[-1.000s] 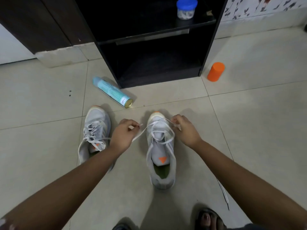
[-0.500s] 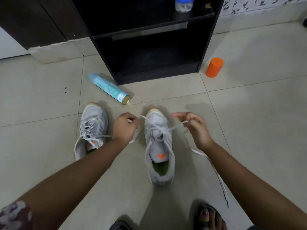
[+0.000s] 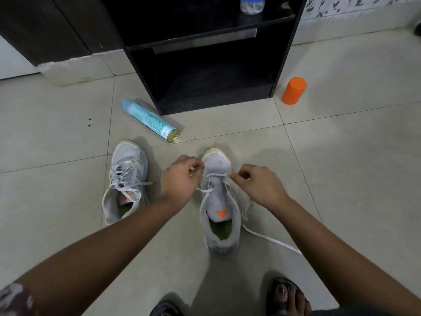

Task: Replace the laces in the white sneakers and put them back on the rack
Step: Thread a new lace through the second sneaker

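Observation:
Two white sneakers with orange toe tips stand on the tiled floor. The right sneaker (image 3: pixel 219 215) lies between my hands, toe pointing away, its white lace (image 3: pixel 268 239) threaded only through the lowest eyelets. My left hand (image 3: pixel 180 179) pinches one lace end at the shoe's left side. On the other side my right hand (image 3: pixel 257 185) pinches the lace by the toe-end eyelets, and the loose end trails over the floor to the right. The left sneaker (image 3: pixel 125 181) is laced and sits apart to the left.
A black open rack (image 3: pixel 211 65) stands straight ahead with a dark lower shelf. A blue-lidded jar (image 3: pixel 252 4) sits on its upper shelf. A light blue spray can (image 3: pixel 149 119) lies on the floor left of it, an orange cap (image 3: pixel 293 90) to its right. My sandalled foot (image 3: pixel 288 297) shows below.
My right hand came back in from the side to the eyelets near the toe. My left hand shifted right, closer to the shoe. The loose lace end now lies on the floor.

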A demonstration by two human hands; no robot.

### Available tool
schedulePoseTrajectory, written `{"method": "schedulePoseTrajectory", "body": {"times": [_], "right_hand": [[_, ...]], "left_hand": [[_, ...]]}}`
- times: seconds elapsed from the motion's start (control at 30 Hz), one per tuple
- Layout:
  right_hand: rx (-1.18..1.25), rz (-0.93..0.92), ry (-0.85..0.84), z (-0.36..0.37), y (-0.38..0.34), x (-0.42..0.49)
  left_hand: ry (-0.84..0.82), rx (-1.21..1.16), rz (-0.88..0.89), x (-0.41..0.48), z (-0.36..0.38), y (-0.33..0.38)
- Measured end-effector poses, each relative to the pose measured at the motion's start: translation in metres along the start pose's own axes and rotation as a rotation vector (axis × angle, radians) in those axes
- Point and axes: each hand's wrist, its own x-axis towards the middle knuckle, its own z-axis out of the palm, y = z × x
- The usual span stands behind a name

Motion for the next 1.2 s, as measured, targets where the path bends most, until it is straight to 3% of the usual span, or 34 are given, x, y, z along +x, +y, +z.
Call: {"method": "schedulePoseTrajectory", "body": {"times": [0.13, 0.23, 0.33, 0.5, 0.67, 0.73, 0.87, 1.03, 1.2], "right_hand": [[0.045, 0.156, -0.223, 0.017, 0.005, 0.011], [0.094, 0.120, -0.185, 0.019, 0.006, 0.011], [0.111, 0.131, -0.251, 0.023, 0.001, 0.009], [-0.135, -0.006, -0.140, 0.006, -0.023, -0.010], [-0.338, -0.215, -0.525, 0.002, -0.049, -0.061], [-0.348, -0.161, -0.432, 0.001, -0.047, -0.060], [-0.252, -0.108, -0.047, 0.009, -0.021, -0.020], [0.096, -0.023, 0.015, 0.040, 0.007, -0.002], [0.323, -0.003, 0.073, 0.049, 0.016, -0.002]], "left_hand": [[-0.021, -0.120, -0.073, 0.000, 0.011, 0.010], [-0.038, -0.167, -0.101, 0.000, 0.015, 0.008], [-0.037, -0.214, -0.117, 0.000, 0.019, 0.005], [-0.058, -0.183, -0.113, 0.000, 0.020, 0.006], [-0.126, -0.045, -0.039, -0.006, 0.022, 0.008], [-0.124, -0.012, -0.017, -0.009, 0.024, 0.011], [-0.104, 0.129, 0.154, -0.007, 0.026, 0.011], [-0.102, 0.262, 0.271, -0.006, 0.032, 0.013], [-0.130, 0.253, 0.253, -0.004, 0.036, 0.015]]}}
